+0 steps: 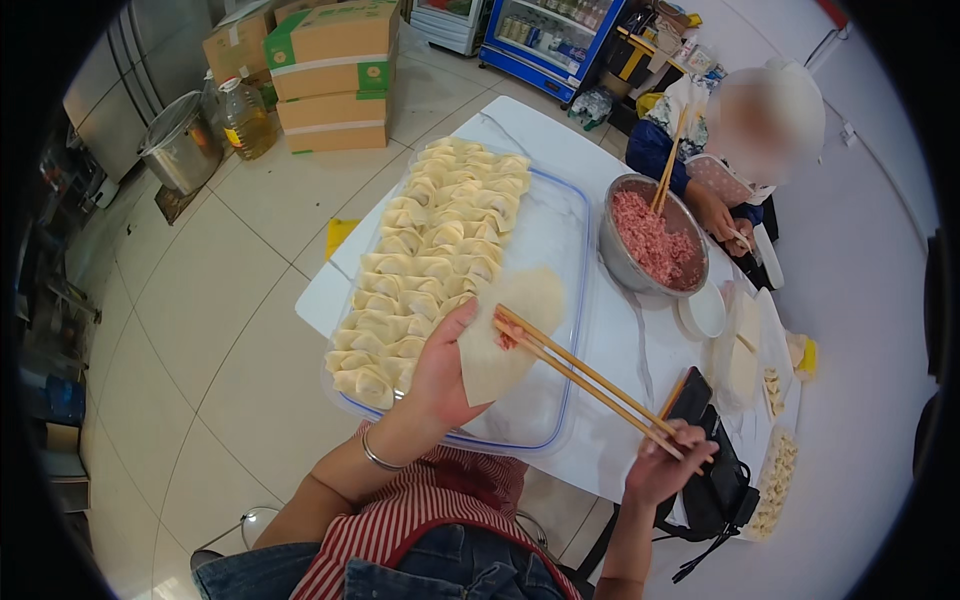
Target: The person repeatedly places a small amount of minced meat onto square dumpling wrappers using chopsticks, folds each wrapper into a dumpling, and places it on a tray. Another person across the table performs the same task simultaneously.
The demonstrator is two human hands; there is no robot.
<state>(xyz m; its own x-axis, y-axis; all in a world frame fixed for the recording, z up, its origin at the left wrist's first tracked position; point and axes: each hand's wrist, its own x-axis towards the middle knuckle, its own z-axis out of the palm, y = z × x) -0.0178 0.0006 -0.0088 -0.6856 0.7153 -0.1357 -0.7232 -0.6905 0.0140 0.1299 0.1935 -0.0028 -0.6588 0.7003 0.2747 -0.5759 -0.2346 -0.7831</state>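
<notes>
On my left hand (442,367) lies a thin wonton wrapper (536,300), its edge under my thumb. My right hand (671,461) grips a pair of wooden chopsticks (592,379). Their tips touch a small dab of pink minced meat (507,339) on the wrapper. Below the left hand is a clear plastic tray (559,420) with a blue rim. Rows of folded wontons (427,262) fill its left side. Beyond it to the right stands a steel bowl (606,259) of minced meat (652,240), with another pair of chopsticks (670,161) standing in it.
A co-worker (697,150) sits at the table's (517,124) far right, hands on a pale piece. Stacked wrappers (739,337), a white bowl (703,311), a phone (690,394) and a black bag (712,480) lie on the right. Cardboard boxes (334,67) and an oil jug (244,124) stand on the floor.
</notes>
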